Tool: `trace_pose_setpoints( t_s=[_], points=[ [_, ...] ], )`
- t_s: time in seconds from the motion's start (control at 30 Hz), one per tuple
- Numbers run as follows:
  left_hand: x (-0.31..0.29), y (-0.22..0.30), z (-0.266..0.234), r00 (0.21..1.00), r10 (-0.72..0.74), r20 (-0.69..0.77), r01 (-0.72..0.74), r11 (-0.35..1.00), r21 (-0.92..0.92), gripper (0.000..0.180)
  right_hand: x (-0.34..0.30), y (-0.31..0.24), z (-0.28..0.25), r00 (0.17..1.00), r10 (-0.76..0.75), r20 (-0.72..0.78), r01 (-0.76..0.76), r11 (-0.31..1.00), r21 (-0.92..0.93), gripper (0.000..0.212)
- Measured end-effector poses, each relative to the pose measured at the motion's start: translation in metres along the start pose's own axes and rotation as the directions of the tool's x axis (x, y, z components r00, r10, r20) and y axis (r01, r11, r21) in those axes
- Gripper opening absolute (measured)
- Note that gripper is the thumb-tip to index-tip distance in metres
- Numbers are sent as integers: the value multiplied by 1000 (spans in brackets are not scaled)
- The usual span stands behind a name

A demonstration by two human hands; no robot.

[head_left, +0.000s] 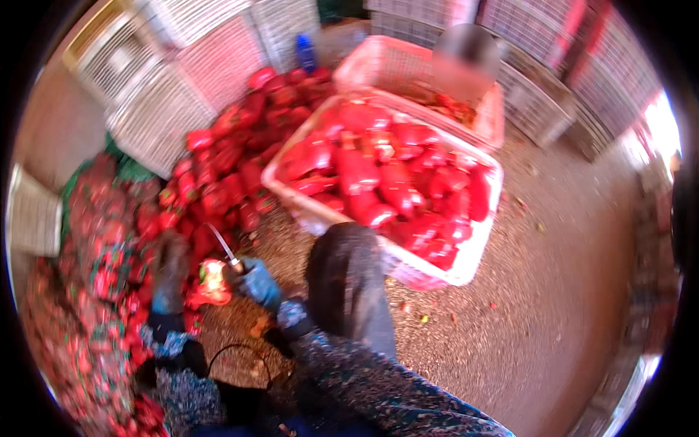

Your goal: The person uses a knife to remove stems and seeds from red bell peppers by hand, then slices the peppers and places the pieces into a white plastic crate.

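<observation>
My right hand (259,282), in a blue glove, is closed around the handle of a knife (223,244). Its thin blade points up and to the left. Just left of that hand is a brightly lit red pepper (212,284) with a pale yellowish end. My left hand (171,266), in a dark soiled glove, reaches to the edge of a heap of red peppers (233,167). Blur hides its fingers, so its grip is unclear. Ahead and to the right, a pale plastic crate (477,247) holds many shiny red peppers (393,178).
Net sacks of red peppers (80,320) lie along the left. Behind the full crate stands a pink crate (378,62) with red scraps. Stacked crates (160,116) line the back, near a blue bottle (306,52). My dark-clad knee (346,280) juts up beside the full crate.
</observation>
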State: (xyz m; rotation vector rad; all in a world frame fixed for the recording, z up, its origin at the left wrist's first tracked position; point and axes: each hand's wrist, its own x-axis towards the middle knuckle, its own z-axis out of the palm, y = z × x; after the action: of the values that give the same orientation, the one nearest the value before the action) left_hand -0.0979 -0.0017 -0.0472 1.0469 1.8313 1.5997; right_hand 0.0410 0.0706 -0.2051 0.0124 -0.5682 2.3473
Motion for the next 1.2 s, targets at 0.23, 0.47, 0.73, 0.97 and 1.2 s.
trace_pose_setpoints(
  t_s=[0.23, 0.47, 0.73, 0.97, 1.2],
  points=[
    [-96, -122, 0, 701, -393, 595, 713, 405, -573, 42, -50, -30, 35, 993, 109, 36, -5, 357, -934, 24],
    [-146, -97, 13, 781, -253, 571, 599, 49, -799, 52, -65, -20, 48, 991, -76, -111, -102, 108, -989, 21],
    [-140, -106, 15, 919, -274, 283, 392, 571, -721, 52, -91, -13, 55, 970, 166, -176, -218, 286, -933, 27],
    [-149, -100, 20, 966, -235, 111, 253, 759, -600, 53, -104, -2, 55, 969, 154, -194, -224, 213, -951, 28],
    [-152, -100, 4, 965, -151, 215, 251, 768, -589, 51, -107, -13, 83, 792, 495, -358, -604, 545, -581, 29]
  ],
)
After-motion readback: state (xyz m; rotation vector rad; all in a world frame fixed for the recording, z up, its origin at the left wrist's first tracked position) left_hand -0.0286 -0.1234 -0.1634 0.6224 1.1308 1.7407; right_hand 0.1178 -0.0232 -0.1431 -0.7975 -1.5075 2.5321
